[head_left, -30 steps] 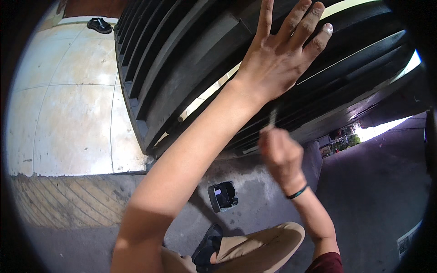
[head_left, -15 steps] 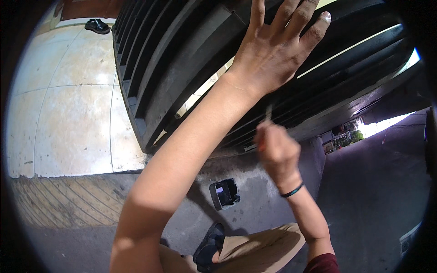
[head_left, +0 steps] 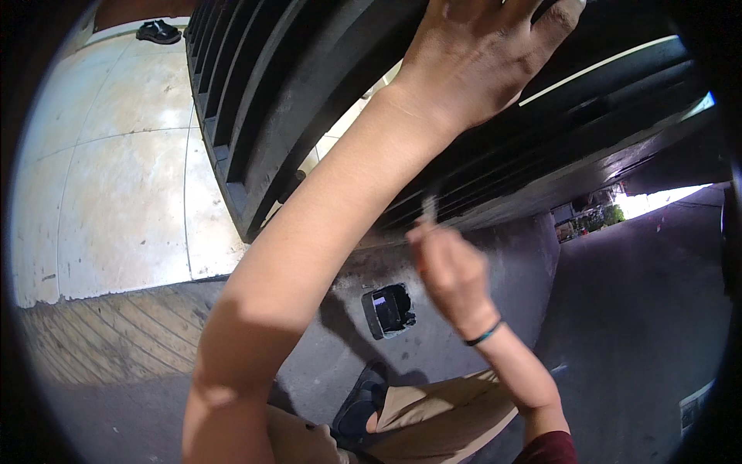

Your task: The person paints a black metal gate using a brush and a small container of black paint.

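Note:
My left hand [head_left: 479, 58] is spread against the black slatted metal gate [head_left: 267, 100], its fingertips partly cut off by the upper edge. Below it, my right hand [head_left: 454, 274] is closed around a small paintbrush [head_left: 430, 207], blurred by motion. The brush's pale metal band and dark tip point up toward the gate's lower slats. Whether the tip touches a slat, I cannot tell. On the ground beneath stands a small black open tub [head_left: 386, 311] with dark, shiny contents and smeared edges.
Pale floor tiles [head_left: 124, 193] lie behind the gate on the left, with a black sandal [head_left: 158, 32] on them. A grooved ramp [head_left: 116, 340] runs below the tile edge. My shoe [head_left: 362, 406] stands close to the tub. Grey pavement [head_left: 626, 325] stretches to the right.
My right hand has moved left and slightly down with the paintbrush. The view has shifted a little, so my left hand sits higher in it, still against the gate.

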Demonstrator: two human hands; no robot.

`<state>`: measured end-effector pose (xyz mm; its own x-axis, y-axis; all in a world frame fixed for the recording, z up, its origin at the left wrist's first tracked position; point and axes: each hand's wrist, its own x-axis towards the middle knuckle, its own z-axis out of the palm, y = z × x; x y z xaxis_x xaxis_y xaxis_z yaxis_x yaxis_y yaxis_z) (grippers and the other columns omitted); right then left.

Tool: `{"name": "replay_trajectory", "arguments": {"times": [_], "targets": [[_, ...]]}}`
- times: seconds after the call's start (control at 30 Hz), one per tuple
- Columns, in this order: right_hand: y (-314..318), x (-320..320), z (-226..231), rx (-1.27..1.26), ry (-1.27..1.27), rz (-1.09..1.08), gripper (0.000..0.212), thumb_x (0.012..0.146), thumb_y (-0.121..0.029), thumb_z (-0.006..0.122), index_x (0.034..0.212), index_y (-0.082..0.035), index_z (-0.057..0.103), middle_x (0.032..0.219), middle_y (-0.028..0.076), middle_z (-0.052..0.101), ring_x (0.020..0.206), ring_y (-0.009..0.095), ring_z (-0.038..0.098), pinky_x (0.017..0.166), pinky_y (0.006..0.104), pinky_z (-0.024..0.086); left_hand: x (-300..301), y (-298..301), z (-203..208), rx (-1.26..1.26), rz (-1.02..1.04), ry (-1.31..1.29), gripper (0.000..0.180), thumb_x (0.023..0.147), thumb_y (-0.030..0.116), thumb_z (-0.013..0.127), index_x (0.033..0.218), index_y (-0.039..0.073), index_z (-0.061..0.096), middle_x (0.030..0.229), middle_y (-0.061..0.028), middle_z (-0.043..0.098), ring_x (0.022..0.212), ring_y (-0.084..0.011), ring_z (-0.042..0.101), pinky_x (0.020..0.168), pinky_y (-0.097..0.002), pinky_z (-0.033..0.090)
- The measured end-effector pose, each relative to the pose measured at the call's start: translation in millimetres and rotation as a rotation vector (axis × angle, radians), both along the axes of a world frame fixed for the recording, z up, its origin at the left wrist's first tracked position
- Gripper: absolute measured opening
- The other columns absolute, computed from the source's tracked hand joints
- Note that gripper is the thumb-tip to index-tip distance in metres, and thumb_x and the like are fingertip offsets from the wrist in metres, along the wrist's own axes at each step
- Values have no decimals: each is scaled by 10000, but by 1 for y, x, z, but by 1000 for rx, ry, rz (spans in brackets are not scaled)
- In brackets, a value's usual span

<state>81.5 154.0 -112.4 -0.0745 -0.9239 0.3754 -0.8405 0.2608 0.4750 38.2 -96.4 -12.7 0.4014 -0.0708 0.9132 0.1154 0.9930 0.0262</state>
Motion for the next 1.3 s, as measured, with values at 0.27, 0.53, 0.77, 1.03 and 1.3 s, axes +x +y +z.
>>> {"name": "replay_trajectory", "arguments": {"times": [0.27,0.53,0.77,1.03,1.3], "targets": [[-15,-34,-22,-303,-141,85,118,984,-80,797,1056,-30,718,933,159,758,766,313,771,642,377,633,11,5,-3,22,33,-96,654,949,-95,493,1595,-14,423,1731,-320,256,1670,-445,197,1295,-820,51],[-22,-4,-30,126,178,-83,207,935,-168,738,1064,-22,669,796,63,566,611,175,657,556,308,546,6,2,0,15,112,-67,678,938,-101,521,1604,-28,420,1734,-316,240,1677,-444,166,1295,-818,38],[-27,-28,-61,-128,-442,-19,168,907,-55,824,977,-50,672,787,177,677,665,365,703,600,419,571,12,9,-2,31,116,-66,714,923,-102,542,1618,-19,398,1737,-316,235,1687,-432,120,1306,-798,28],[-27,-22,30,-219,112,129,245,961,-123,856,802,-95,671,659,70,625,541,190,634,481,328,489,8,6,-1,45,97,-78,683,951,-79,535,1617,-9,402,1738,-313,248,1673,-439,184,1298,-818,20],[-24,-26,-128,107,-18,94,243,1029,-188,728,848,-92,598,659,51,571,518,207,654,502,339,538,2,2,0,-8,57,4,672,948,-112,506,1605,-18,403,1735,-325,246,1673,-441,194,1295,-825,15]]}}
